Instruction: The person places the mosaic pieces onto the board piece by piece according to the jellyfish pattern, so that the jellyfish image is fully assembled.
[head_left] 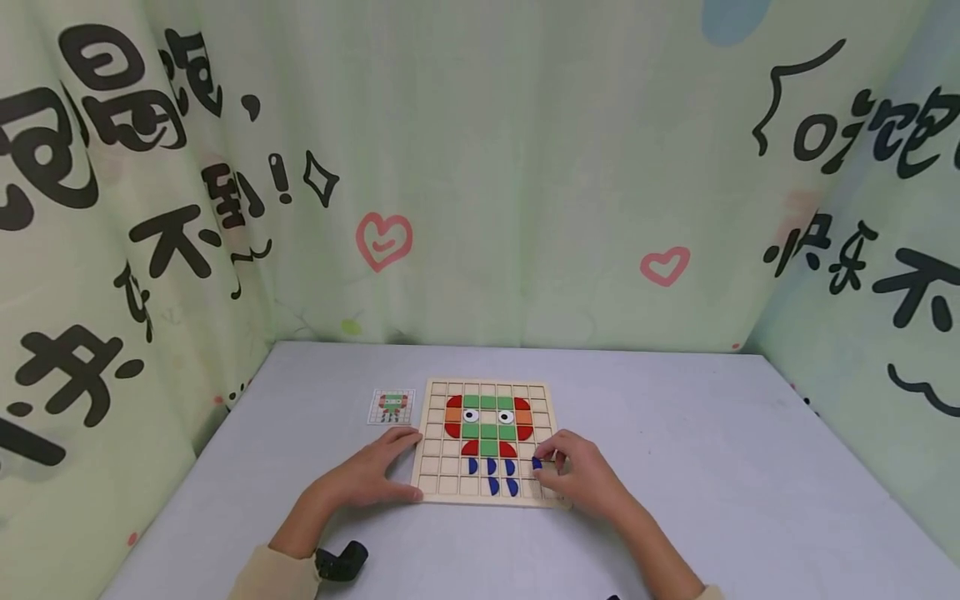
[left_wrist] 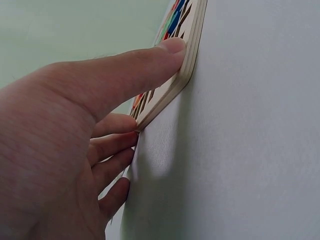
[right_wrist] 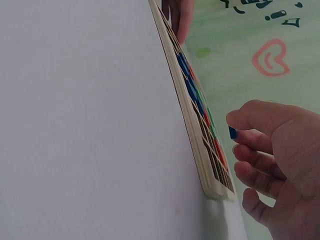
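Observation:
A square wooden grid board (head_left: 437,485) lies on the table with a face-like pattern of red, green and orange pieces and two eye pieces. Several blue rounded pieces (head_left: 492,486) sit in the cells below that pattern. My left hand (head_left: 365,473) steadies the board's left side, thumb at the near corner and fingers touching the edge farther up. Between thumb and index finger, my right hand (head_left: 588,477) pinches another small blue rounded piece (right_wrist: 232,132) above the board's right side. Part of that piece is hidden by the fingers.
A small pattern card (head_left: 392,407) with a similar picture lies left of the board's far corner. A black object (head_left: 342,562) is near the left wrist. Printed curtains (head_left: 517,183) surround the white table (head_left: 675,433).

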